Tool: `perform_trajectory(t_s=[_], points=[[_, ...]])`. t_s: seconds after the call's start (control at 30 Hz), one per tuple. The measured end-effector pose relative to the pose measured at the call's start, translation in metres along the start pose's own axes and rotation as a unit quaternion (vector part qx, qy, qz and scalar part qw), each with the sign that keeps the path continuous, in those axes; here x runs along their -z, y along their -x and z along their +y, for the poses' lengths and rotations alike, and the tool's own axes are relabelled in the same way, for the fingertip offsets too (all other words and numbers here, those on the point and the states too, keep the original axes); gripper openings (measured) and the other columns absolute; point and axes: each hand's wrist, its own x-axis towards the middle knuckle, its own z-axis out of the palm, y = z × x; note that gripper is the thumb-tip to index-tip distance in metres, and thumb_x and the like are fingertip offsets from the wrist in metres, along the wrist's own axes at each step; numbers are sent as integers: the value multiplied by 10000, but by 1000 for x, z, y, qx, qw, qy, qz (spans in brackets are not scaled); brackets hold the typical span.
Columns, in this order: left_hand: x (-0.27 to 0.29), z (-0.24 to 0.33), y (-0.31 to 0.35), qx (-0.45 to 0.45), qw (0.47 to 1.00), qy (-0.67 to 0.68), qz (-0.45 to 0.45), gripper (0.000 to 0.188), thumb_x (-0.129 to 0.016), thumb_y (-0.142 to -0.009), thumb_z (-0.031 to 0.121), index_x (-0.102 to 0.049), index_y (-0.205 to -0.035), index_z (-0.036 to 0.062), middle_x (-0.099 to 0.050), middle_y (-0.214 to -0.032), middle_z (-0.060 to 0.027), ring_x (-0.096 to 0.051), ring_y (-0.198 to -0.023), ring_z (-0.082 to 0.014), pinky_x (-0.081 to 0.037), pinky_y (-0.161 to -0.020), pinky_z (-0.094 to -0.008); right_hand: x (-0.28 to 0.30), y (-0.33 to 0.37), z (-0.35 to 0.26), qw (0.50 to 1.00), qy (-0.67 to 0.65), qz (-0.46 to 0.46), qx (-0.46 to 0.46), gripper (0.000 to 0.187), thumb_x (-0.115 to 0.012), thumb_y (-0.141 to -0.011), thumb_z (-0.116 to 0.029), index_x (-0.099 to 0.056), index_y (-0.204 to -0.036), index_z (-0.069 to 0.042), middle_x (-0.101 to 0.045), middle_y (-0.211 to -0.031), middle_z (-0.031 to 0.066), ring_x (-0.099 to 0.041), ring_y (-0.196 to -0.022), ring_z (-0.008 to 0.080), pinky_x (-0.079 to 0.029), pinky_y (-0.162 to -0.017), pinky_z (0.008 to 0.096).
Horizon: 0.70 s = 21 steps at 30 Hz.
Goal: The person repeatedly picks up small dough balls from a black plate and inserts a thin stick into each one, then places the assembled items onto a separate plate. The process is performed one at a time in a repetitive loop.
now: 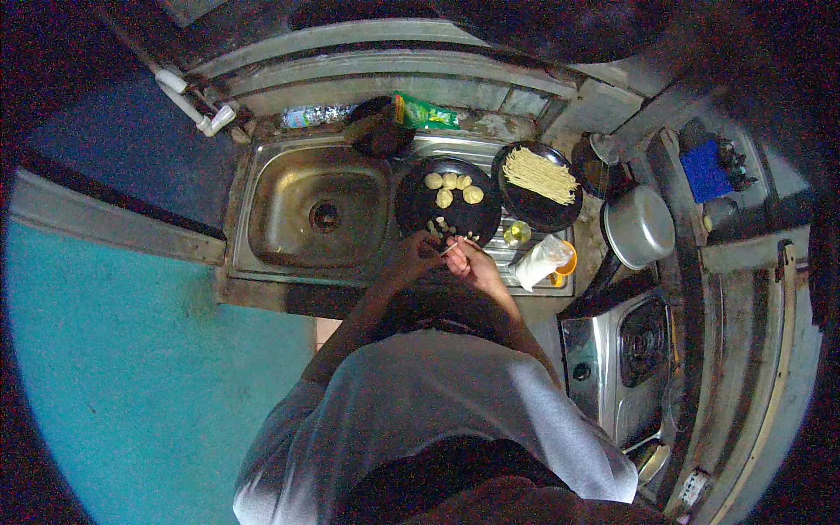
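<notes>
Both hands meet over the near rim of a black round plate (423, 203). My left hand (422, 255) is closed, its fingertips pinched together in shadow; what they hold is too dark to make out. My right hand (475, 266), fingers curled, grips a small pale piece (450, 248) at the fingertips, between the two hands. On the plate sit several peeled, pale yellow potatoes (472, 194). Closer to my fingers lie several small whitish pieces, like garlic cloves (442, 226).
Left of the plate is a steel sink (262, 236). To the right stand a black plate (560, 217) of dry noodles (541, 176), a small glass of yellowish liquid (517, 233), a white bag (540, 262) and an orange cup (567, 259). A metal pot (640, 227) and a stove (604, 359) are farther right.
</notes>
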Motion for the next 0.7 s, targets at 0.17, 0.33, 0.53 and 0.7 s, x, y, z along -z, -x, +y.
perform_trajectory(t_s=[0.17, 0.33, 0.53, 0.7], points=[[-4, -25, -5, 31, 999, -27, 7, 315, -706, -792, 197, -566, -1017, 27, -631, -932, -90, -627, -869, -206, -501, -771, -353, -1, 2, -5, 999, 1, -32, -13, 118, -570, -917, -180, -575, -1022, -127, -654, -978, 34, -638, -811, 149, -534, -767, 330], [0, -7, -2, 13, 1000, -21, 11, 295, -723, -784, 223, -591, -973, 39, -641, -930, -87, -630, -870, -203, -508, -756, -346, -2, 1, 2, 999, 48, -4, 14, 167, -590, -891, -89, -558, -1054, -105, -648, -979, 49, -644, -818, 169, -543, -741, 312], [1, -23, -8, 4, 1000, 6, -10, 327, -744, -760, 214, -589, -980, 29, -653, -941, -95, -635, -887, -213, -509, -767, -341, -17, 4, 3, 996, 40, 26, 72, 238, -650, -833, -37, -557, -1046, -91, -663, -948, 78, -658, -782, 140, -564, -685, 270], [5, 5, -5, 39, 999, -8, -19, 356, -761, -729, 200, -580, -975, 17, -656, -910, -95, -632, -875, -204, -503, -767, -345, -18, 7, -10, 995, 10, 44, 91, 138, -635, -848, -50, -587, -974, -82, -672, -918, 77, -664, -784, 150, -568, -702, 269]])
